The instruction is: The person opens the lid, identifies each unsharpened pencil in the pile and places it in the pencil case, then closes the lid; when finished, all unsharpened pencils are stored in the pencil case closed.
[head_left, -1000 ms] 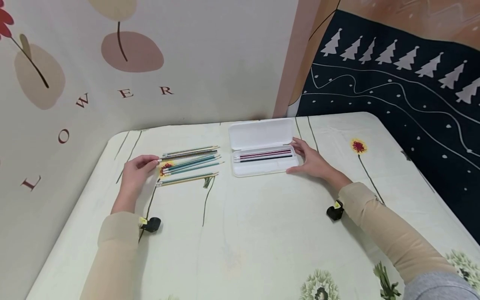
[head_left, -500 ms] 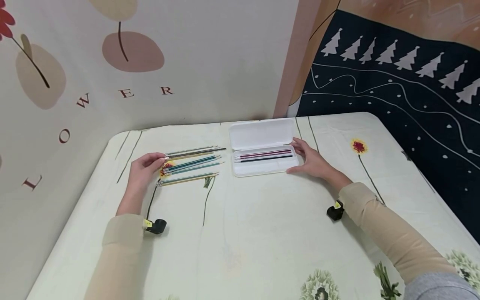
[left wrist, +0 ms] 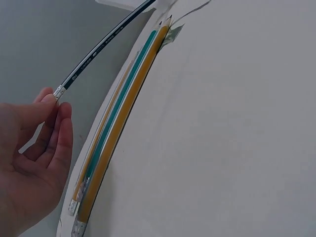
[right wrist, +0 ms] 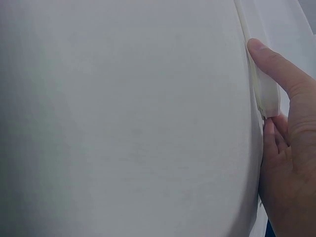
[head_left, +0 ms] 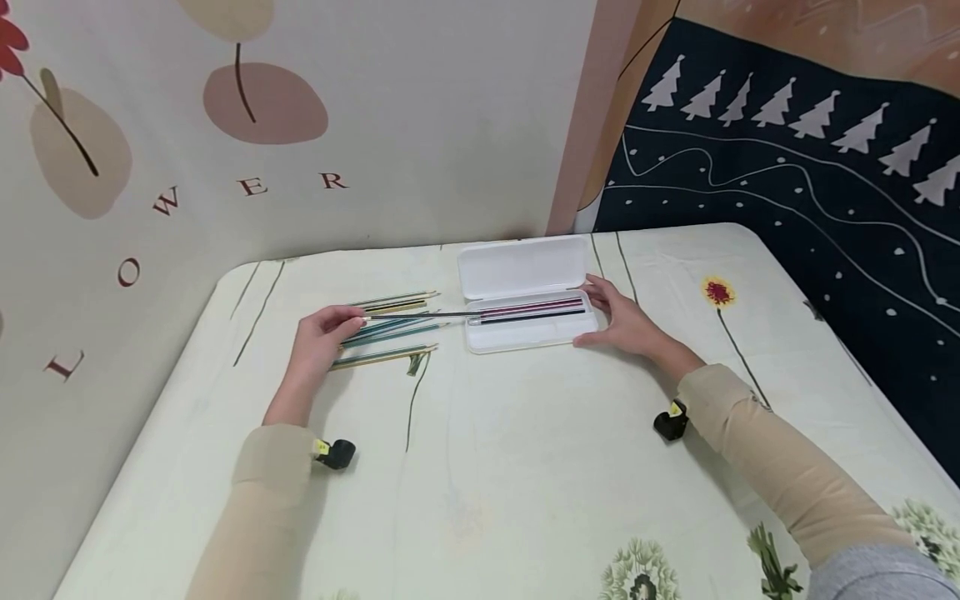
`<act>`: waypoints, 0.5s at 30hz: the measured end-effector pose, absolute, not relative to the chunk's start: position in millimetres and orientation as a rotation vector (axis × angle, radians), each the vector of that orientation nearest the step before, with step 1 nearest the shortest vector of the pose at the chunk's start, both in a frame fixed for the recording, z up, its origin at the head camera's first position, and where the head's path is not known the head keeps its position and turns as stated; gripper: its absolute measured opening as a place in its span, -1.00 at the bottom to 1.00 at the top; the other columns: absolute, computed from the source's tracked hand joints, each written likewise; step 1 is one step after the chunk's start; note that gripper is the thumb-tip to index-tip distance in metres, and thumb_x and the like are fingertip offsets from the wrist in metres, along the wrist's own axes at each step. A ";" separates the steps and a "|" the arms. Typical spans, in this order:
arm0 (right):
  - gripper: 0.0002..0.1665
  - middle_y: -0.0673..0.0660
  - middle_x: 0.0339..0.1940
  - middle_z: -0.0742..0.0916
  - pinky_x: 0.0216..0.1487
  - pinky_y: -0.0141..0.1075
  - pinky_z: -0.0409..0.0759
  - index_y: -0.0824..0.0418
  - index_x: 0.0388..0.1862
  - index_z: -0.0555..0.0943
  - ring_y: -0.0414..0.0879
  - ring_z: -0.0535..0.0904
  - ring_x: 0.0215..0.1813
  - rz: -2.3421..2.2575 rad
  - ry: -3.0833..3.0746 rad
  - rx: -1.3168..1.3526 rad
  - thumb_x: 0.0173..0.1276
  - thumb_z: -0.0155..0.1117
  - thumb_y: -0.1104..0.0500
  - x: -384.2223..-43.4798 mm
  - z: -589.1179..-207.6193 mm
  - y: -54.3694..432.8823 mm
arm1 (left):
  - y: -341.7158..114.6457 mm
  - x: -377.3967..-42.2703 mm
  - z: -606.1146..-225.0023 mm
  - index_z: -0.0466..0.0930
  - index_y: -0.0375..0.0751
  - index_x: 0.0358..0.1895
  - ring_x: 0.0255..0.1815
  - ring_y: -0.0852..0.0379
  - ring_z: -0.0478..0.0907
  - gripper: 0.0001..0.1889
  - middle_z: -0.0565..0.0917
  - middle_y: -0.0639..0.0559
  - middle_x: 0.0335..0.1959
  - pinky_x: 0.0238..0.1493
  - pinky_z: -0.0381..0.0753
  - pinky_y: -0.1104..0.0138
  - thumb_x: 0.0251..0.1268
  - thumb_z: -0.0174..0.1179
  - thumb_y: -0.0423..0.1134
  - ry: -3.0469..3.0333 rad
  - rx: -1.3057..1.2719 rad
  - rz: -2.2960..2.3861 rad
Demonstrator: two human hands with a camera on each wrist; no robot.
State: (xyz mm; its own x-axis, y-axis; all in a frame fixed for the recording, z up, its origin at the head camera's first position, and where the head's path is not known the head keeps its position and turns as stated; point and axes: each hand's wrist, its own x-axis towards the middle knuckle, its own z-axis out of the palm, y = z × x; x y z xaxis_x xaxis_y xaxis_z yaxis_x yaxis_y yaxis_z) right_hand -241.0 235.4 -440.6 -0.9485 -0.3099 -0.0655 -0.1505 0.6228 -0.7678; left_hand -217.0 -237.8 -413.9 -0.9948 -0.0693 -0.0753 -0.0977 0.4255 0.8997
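My left hand (head_left: pixel 318 354) pinches a dark pencil (head_left: pixel 420 316) by its eraser end, between thumb and fingertips. The pencil points right, its far end overlapping the left side of an open white pencil case (head_left: pixel 517 337). Inside the case, several red and dark pencils (head_left: pixel 534 312) lie side by side along the back. My right hand (head_left: pixel 626 325) holds the case's right end, thumb at the front corner and fingers behind. In the right wrist view the thumb (right wrist: pixel 269 57) presses on the case's edge. Under the left hand, teal pencils (head_left: pixel 397 333) lie on the table.
Green-and-yellow pencils (head_left: pixel 386 356) lie nearest the front of the loose group, with more pencils (head_left: pixel 397 298) at its back. The case's lid (head_left: pixel 522 268) stands tilted back toward the wall. A flower-printed cloth (head_left: pixel 487 467) covers the table.
My left hand has lifted the dark pencil from the loose group and carried it right, toward the case. My right hand and the case have stayed in place.
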 end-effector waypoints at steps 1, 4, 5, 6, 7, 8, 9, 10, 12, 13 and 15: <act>0.38 0.26 0.58 0.30 0.60 0.01 0.12 0.21 0.64 -0.12 0.16 0.21 0.59 -1.229 2.654 -0.380 0.07 0.63 0.06 -241.1 -440.6 235.4 | -234.9 -217.3 -414.0 0.59 -0.30 0.15 -0.10 0.45 0.49 -0.63 0.60 0.41 -0.19 -0.02 0.43 0.56 0.47 0.18 -0.12 2.642 -0.139 1.650; 0.38 0.25 0.58 0.29 0.60 0.00 0.12 0.21 0.64 -0.12 0.16 0.21 0.59 -1.229 2.653 -0.375 0.07 0.63 0.07 -241.5 -440.8 235.6 | -225.9 -219.2 -413.6 0.62 -0.28 0.12 -0.07 0.45 0.51 -0.65 0.65 0.20 -0.08 0.07 0.42 0.54 0.45 0.20 -0.12 2.672 -0.109 1.621; 0.38 0.25 0.58 0.29 0.60 0.00 0.12 0.20 0.64 -0.12 0.16 0.21 0.59 -1.229 2.653 -0.374 0.07 0.63 0.07 -241.8 -441.1 235.6 | -222.9 -220.2 -413.3 0.63 -0.27 0.11 -0.06 0.44 0.52 -0.67 0.66 0.12 -0.04 0.09 0.42 0.53 0.45 0.20 -0.13 2.677 -0.098 1.614; 0.38 0.25 0.59 0.29 0.60 0.00 0.12 0.20 0.64 -0.12 0.15 0.21 0.60 -1.230 2.652 -0.374 0.07 0.63 0.07 -242.0 -441.2 235.7 | -219.9 -221.4 -413.0 0.64 -0.26 0.10 -0.06 0.43 0.52 -0.68 0.67 0.05 0.00 0.10 0.43 0.52 0.45 0.19 -0.14 2.682 -0.089 1.608; 0.39 0.25 0.59 0.29 0.60 0.00 0.12 0.20 0.64 -0.12 0.15 0.20 0.60 -1.231 2.650 -0.376 0.07 0.63 0.06 -242.0 -441.3 235.9 | -216.9 -222.7 -412.8 0.64 -0.26 0.10 -0.06 0.42 0.52 -0.69 0.67 -0.01 0.04 0.11 0.44 0.51 0.46 0.19 -0.15 2.687 -0.080 1.600; 0.39 0.25 0.59 0.29 0.60 0.00 0.12 0.20 0.64 -0.12 0.15 0.21 0.60 -1.231 2.651 -0.376 0.06 0.63 0.07 -242.1 -441.4 236.1 | -213.8 -224.1 -412.6 0.65 -0.25 0.10 -0.05 0.42 0.52 -0.70 0.66 -0.07 0.06 0.12 0.45 0.51 0.46 0.18 -0.16 2.692 -0.070 1.590; 0.39 0.25 0.59 0.29 0.60 0.00 0.12 0.20 0.64 -0.12 0.15 0.21 0.60 -1.229 2.652 -0.375 0.06 0.63 0.06 -242.0 -441.3 236.1 | -210.8 -225.5 -412.5 0.65 -0.25 0.09 -0.05 0.41 0.52 -0.71 0.66 -0.11 0.08 0.12 0.46 0.51 0.46 0.18 -0.17 2.696 -0.054 1.581; 0.39 0.24 0.59 0.29 0.60 -0.01 0.12 0.19 0.64 -0.12 0.14 0.21 0.60 -1.229 2.652 -0.373 0.06 0.63 0.07 -241.9 -441.2 236.0 | -207.7 -227.0 -412.6 0.65 -0.25 0.09 -0.05 0.40 0.53 -0.72 0.66 -0.13 0.08 0.11 0.46 0.51 0.46 0.18 -0.18 2.696 -0.040 1.575; 0.39 0.24 0.59 0.29 0.60 -0.01 0.13 0.19 0.64 -0.13 0.14 0.21 0.60 -1.228 2.651 -0.375 0.06 0.63 0.06 -241.7 -440.9 236.0 | -201.2 -229.6 -413.0 0.66 -0.24 0.07 -0.05 0.38 0.54 -0.73 0.66 -0.13 0.09 0.08 0.48 0.51 0.47 0.17 -0.20 2.692 -0.008 1.564; 0.39 0.24 0.59 0.29 0.60 -0.01 0.13 0.19 0.64 -0.12 0.14 0.21 0.60 -1.230 2.649 -0.374 0.06 0.63 0.07 -241.5 -440.7 235.8 | -197.6 -230.7 -413.1 0.66 -0.25 0.07 -0.05 0.37 0.54 -0.74 0.67 -0.14 0.09 0.07 0.49 0.51 0.46 0.18 -0.20 2.689 0.014 1.560; 0.39 0.22 0.59 0.29 0.60 -0.02 0.13 0.19 0.64 -0.12 0.12 0.21 0.60 -1.234 2.646 -0.369 0.06 0.63 0.07 -241.4 -440.6 235.5 | -190.2 -232.8 -413.8 0.67 -0.24 0.05 -0.05 0.33 0.56 -0.75 0.68 -0.14 0.08 0.03 0.50 0.50 0.46 0.18 -0.20 2.674 0.054 1.557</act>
State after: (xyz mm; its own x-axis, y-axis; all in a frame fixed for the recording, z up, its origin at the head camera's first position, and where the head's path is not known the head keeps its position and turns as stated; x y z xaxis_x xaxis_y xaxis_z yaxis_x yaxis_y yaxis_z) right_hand -241.4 235.5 -440.6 -0.9492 -0.3059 -0.0738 -0.1401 0.6207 -0.7714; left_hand -232.8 -190.2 -413.8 -0.9983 0.0536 -0.0228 0.0067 0.4935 0.8697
